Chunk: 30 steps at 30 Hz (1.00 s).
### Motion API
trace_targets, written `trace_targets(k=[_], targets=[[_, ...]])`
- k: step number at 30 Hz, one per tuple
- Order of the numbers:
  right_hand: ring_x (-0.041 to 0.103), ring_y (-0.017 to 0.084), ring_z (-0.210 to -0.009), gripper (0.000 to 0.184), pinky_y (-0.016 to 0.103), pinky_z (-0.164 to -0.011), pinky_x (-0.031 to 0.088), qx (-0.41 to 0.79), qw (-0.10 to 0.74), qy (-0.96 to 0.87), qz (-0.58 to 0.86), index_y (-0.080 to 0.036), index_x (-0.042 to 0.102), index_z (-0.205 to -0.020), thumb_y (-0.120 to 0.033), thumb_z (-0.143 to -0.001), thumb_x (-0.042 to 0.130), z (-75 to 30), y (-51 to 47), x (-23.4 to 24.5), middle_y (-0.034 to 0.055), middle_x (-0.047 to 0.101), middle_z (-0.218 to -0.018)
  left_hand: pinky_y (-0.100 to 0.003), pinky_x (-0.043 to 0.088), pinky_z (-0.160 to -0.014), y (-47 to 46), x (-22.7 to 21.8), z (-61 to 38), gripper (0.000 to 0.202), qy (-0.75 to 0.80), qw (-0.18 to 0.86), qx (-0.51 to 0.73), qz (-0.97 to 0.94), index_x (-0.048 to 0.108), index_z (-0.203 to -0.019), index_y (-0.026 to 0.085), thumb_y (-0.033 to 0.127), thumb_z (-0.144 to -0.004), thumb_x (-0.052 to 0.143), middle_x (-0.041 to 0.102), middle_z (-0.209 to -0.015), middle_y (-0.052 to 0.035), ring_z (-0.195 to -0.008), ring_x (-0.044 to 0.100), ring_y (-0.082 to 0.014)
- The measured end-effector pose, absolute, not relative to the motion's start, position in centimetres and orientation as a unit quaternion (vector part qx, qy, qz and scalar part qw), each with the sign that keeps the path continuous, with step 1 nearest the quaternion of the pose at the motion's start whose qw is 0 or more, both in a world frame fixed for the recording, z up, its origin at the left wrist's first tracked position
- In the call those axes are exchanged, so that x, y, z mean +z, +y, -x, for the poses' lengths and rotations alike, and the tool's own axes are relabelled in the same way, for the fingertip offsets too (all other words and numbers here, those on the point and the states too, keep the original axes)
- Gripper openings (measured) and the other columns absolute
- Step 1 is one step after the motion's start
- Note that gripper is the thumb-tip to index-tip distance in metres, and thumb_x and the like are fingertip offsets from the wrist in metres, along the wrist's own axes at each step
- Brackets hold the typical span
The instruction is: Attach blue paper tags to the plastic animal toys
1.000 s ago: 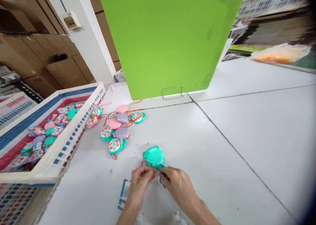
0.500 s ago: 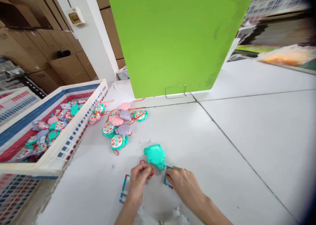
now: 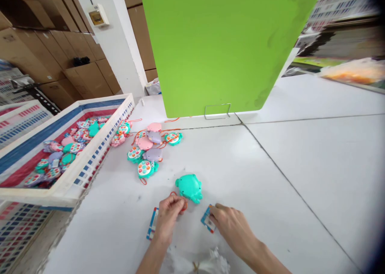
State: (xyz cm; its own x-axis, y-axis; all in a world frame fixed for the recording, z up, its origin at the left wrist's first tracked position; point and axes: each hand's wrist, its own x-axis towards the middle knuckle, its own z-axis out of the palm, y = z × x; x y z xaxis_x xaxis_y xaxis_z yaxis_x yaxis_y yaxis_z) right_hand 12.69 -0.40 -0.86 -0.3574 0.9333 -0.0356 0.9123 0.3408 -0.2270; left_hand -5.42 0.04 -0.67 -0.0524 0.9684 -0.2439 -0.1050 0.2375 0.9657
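A teal crab-shaped toy (image 3: pixel 189 187) lies face down on the white table (image 3: pixel 258 193), just beyond my hands. My left hand (image 3: pixel 170 214) is closed in a pinch on the toy's orange cord (image 3: pixel 183 205). In my right hand (image 3: pixel 227 222), the fingers grip a small blue, white and red card (image 3: pixel 208 219), held apart from the toy. Another such card (image 3: pixel 152 224) lies on the table, partly hidden behind my left wrist. Crumpled clear plastic (image 3: pixel 207 264) sits at the near edge in front of me.
Several teal, pink and purple toys (image 3: pixel 154 155) with orange cords lie at the left of the table. Beside it stands a white plastic crate (image 3: pixel 60 191) holding many more. A green board (image 3: pixel 216 49) rises at the back. Cardboard boxes (image 3: pixel 87 79) are stacked far left.
My right hand has moved slightly right with the card, away from the toy, and more of the card shows. My left hand keeps its pinch on the cord. The view has shifted a little.
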Motion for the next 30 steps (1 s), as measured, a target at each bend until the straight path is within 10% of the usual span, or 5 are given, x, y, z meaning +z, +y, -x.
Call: trace_targets(k=[18,30], targets=[[0.061,0.019,-0.058,0.024,0.026,-0.048,0.029,0.142,0.086,-0.815,0.555,-0.019,0.052,-0.069,-0.015,-0.086,0.035,-12.3,-0.2,-2.1,0.0026,0.062,-0.065,-0.021,0.039,-0.059,0.2,-2.1,5.9,0.022,0.573,0.495,0.459,-0.464,0.060,-0.070,0.013,0.035,-0.069,0.057,0.063,-0.073,-0.0049,-0.066,0.054,-0.0139],[0.056,0.012,-0.049,0.014,0.022,-0.047,0.036,0.158,0.256,-0.799,0.521,-0.021,0.043,-0.077,-0.020,-0.086,0.033,-10.5,-0.2,-1.2,-0.0021,0.058,-0.064,-0.024,0.036,-0.056,0.6,0.3,4.9,0.021,0.647,0.358,0.411,-0.533,0.059,-0.060,0.015,0.033,-0.069,0.057,0.056,-0.057,-0.0011,-0.054,0.046,-0.0132]])
